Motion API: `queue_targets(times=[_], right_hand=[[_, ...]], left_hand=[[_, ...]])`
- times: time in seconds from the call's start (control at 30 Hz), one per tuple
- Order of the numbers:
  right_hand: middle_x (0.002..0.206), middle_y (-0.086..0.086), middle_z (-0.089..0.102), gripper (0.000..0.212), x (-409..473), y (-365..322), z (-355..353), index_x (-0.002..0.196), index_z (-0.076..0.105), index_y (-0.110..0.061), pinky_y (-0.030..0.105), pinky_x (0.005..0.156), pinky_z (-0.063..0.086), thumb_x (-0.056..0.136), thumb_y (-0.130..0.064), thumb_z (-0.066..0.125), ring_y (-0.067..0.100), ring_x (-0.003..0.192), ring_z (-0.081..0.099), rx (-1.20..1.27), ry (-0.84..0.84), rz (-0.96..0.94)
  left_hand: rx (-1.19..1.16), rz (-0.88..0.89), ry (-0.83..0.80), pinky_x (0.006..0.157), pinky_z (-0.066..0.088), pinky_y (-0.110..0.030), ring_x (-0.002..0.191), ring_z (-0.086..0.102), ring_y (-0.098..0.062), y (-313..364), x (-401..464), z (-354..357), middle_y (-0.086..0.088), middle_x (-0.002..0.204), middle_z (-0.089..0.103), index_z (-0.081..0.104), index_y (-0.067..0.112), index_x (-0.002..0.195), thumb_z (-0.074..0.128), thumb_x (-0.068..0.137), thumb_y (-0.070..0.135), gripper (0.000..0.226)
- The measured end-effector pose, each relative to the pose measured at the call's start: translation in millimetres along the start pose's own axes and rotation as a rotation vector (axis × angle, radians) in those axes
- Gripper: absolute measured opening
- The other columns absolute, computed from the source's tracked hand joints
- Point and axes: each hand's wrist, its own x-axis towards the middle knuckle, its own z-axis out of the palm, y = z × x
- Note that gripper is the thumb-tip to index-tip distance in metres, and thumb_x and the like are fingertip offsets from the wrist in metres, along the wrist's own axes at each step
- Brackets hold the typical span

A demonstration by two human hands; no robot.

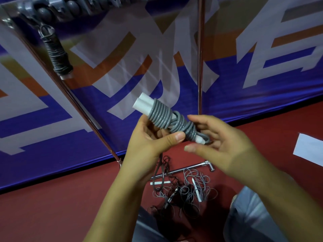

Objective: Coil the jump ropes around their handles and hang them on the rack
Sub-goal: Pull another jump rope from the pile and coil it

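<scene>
Nearest, a tangled pile of loose ropes (183, 191) lies on the red floor (70, 206), with three white handles showing. Above the pile, the left hand (150, 142) grips one grey coiled rope (170, 119) wound round two white handles, the right hand's (222, 145) fingers curled at its lower end. Beyond, one dark coiled rope (58, 56) hangs from the rack (200, 67).

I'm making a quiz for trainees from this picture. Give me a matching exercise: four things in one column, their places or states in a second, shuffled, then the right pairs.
Things
1. grey coiled rope
2. dark coiled rope
3. loose ropes
4. white paper

Places or states
A. tangled in a pile on the red floor
B. hanging from the rack
C. lying flat on the floor at the right edge
D. held in the left hand, with the right hand at its lower end

Pairs: 1-D, 2-B, 3-A, 4-C
</scene>
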Motion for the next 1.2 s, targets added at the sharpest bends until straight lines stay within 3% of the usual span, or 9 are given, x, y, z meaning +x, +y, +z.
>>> queue_targets(times=[0.1,0.27,0.33,0.5,0.6,0.83,0.97,1.07,1.2], right_hand=[[0.11,-0.023,0.057,0.057,-0.6,0.6,8.8,0.12,0.052,-0.044,0.013,0.087,0.046,0.07,-0.035,0.079,-0.004,0.103,0.057,-0.222,0.117,-0.142],[0.11,-0.024,0.058,0.051,-4.3,2.6,8.3,0.131,0.054,-0.023,0.025,0.081,0.054,0.083,-0.038,0.061,0.003,0.097,0.063,-0.26,0.124,-0.283],[0.107,-0.018,0.06,0.05,-5.5,4.9,8.8,0.135,0.052,-0.019,0.027,0.076,0.057,0.088,-0.035,0.059,0.007,0.09,0.065,-0.243,0.13,-0.308],[0.104,-0.016,0.058,0.043,-1.6,8.1,6.4,0.133,0.052,-0.015,0.007,0.073,0.047,0.09,-0.018,0.056,-0.001,0.082,0.064,-0.271,0.249,-0.31],[0.099,-0.005,0.065,0.037,5.3,7.3,-1.6,0.128,0.053,-0.032,0.026,0.076,0.056,0.092,-0.025,0.057,0.007,0.081,0.067,-0.167,0.252,-0.127],[0.088,0.004,0.065,0.024,12.1,1.3,-6.1,0.095,0.065,-0.028,0.021,0.056,0.055,0.092,-0.007,0.055,0.005,0.06,0.063,0.259,0.121,0.24],[0.084,0.009,0.068,0.018,13.9,-2.0,-9.5,0.091,0.068,-0.008,0.018,0.05,0.052,0.082,-0.019,0.057,0.01,0.057,0.065,0.539,0.091,0.388],[0.079,0.016,0.071,0.03,16.3,-5.1,-11.9,0.086,0.07,0.001,0.015,0.047,0.052,0.073,-0.023,0.059,0.011,0.056,0.066,0.741,0.049,0.494],[0.074,0.018,0.069,0.027,21.2,-10.5,-11.6,0.072,0.074,0.003,0.013,0.041,0.048,0.07,-0.02,0.06,0.013,0.053,0.063,0.943,0.045,0.634]], left_hand=[[-0.008,-0.011,-0.019,0.078,0.053,-0.029,0.097,0.066,-0.026,0.6,-1.6,4.7,-0.014,0.104,0.064,0.049,0.003,0.114,0.076,0.062,-0.003,0.058],[-0.012,-0.065,-0.109,0.08,0.054,-0.031,0.096,0.065,-0.026,5.3,-2.6,-0.5,-0.014,0.106,0.062,0.047,0.005,0.115,0.076,0.062,0.006,0.06],[-0.052,-0.127,-0.175,0.064,0.051,-0.024,0.081,0.065,-0.015,9.2,-1.0,-4.3,-0.007,0.096,0.064,0.048,0.007,0.109,0.067,0.068,-0.003,0.046],[-0.077,-0.35,-0.255,0.055,0.046,-0.019,0.068,0.056,-0.011,3.3,-1.6,-7.5,-0.008,0.087,0.066,0.06,0.002,0.107,0.058,0.074,0.0,0.033],[0.095,-0.342,-0.292,0.055,0.042,-0.017,0.059,0.047,-0.01,-1.5,-4.9,-8.2,-0.013,0.078,0.056,0.072,0.003,0.093,0.065,0.078,0.004,0.017],[0.641,0.041,0.03,0.049,0.042,-0.016,0.047,0.054,-0.007,0.1,-2.2,-9.0,0.002,0.059,0.068,0.071,0.018,0.089,0.065,0.087,0.009,0.012],[0.819,0.351,0.043,0.059,0.042,-0.007,0.058,0.058,0.007,-5.7,-5.6,-3.5,0.019,0.067,0.067,0.072,0.022,0.101,0.067,0.085,0.009,0.021],[0.854,0.559,-0.001,0.072,0.048,-0.012,0.08,0.066,0.001,-9.2,-3.9,-6.1,0.011,0.087,0.071,0.07,0.016,0.108,0.067,0.085,0.008,0.025],[0.788,0.575,-0.112,0.079,0.048,-0.015,0.092,0.065,-0.005,-9.7,-2.0,-10.7,0.005,0.096,0.069,0.074,0.012,0.092,0.055,0.081,-0.001,0.025]])
